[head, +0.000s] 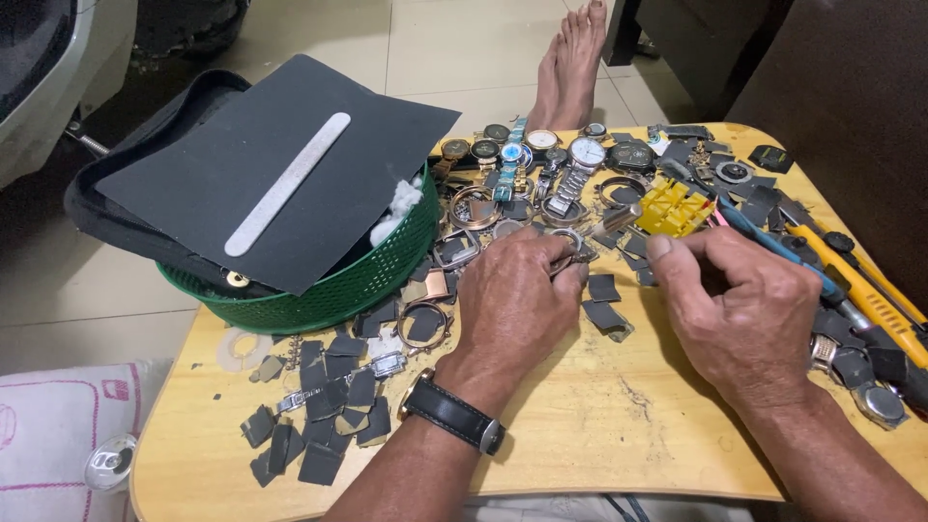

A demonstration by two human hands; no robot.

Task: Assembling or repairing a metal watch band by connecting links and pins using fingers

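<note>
The left hand (pixel 517 300) pinches a small metal watch part (pixel 564 261) over the wooden table (pixel 580 425). The right hand (pixel 739 309) is closed around a thin tool (pixel 773 246). Best to hold the part very still and press gently.

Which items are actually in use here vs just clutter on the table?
In use:
left hand pinching a small metal watch part
right hand gripping a blue-handled tool

Lying about:
green basket
dark sheet with nail file
row of watches
yellow plastic piece
dark scraps
</note>
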